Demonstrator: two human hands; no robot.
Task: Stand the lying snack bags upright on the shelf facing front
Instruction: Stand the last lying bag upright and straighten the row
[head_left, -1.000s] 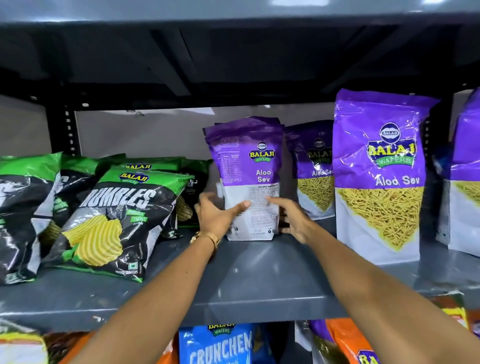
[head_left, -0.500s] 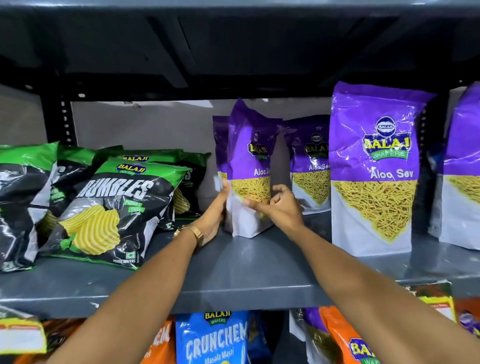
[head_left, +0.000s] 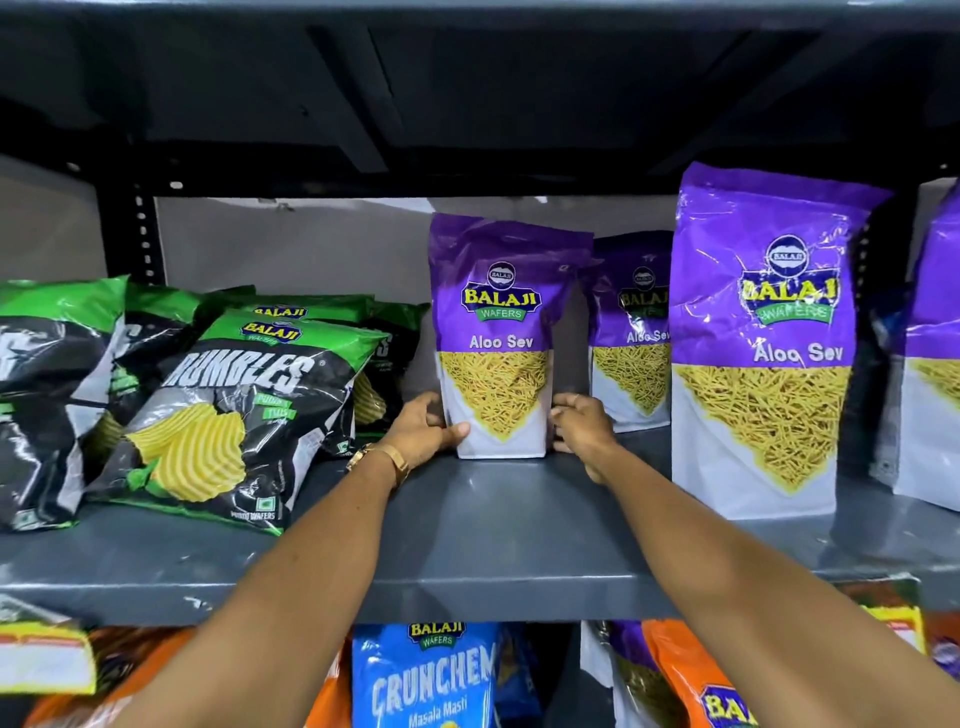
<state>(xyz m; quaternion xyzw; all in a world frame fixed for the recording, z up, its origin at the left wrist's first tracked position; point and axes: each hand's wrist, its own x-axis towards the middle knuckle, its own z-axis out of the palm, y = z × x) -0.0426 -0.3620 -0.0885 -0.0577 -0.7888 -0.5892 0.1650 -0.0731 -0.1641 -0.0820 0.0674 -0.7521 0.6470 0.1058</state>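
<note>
Your left hand (head_left: 422, 432) and right hand (head_left: 581, 429) bracket the base of the small purple Aloo Sev bag (head_left: 497, 343), which stands upright and label-forward toward the back of the shelf (head_left: 498, 540), about midway along it. On the left, your thumb lies over the bag's lower front corner with the fingers curled behind its side edge, so that hand has a light hold. On the right, the fingers (head_left: 563, 415) are loosely curled and touch the other side edge; I cannot tell whether they pinch it or only steady it.

To finish this step well, keep your pressure low on the bag, where the base is flat. Press the bottom down so it sits square on the shelf, and line its face up parallel with the shelf's front edge. Then ease off one hand at a time and watch the floppy top for any lean. Another purple bag (head_left: 631, 332) stands just behind on the right, so avoid nudging it. The green Rumbles bags (head_left: 228, 410) slumped toward the shelf's left end look like your next job.
</note>
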